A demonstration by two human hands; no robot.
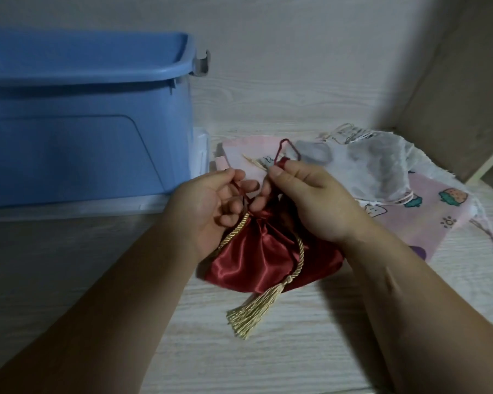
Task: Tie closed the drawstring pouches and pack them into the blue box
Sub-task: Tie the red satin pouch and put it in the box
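Fingers (pixel 279 177) of both hands pinching red drawstring (pixel 285 146), satin pouch (pixel 253 257) gathered

Two bare hands work the dark red cord (pixel 285 146) of a red satin pouch (pixel 256 260) on a pale wood-grain counter (pixel 268 351). The left hand (pixel 211 211) and right hand (pixel 310 200) each pinch the cord above the gathered neck. A gold tassel (pixel 251 314) trails below. A blue box (pixel 83 123) stands left; a sheer white pouch (pixel 376 166) and printed pink pouch (pixel 427 211) lie right.
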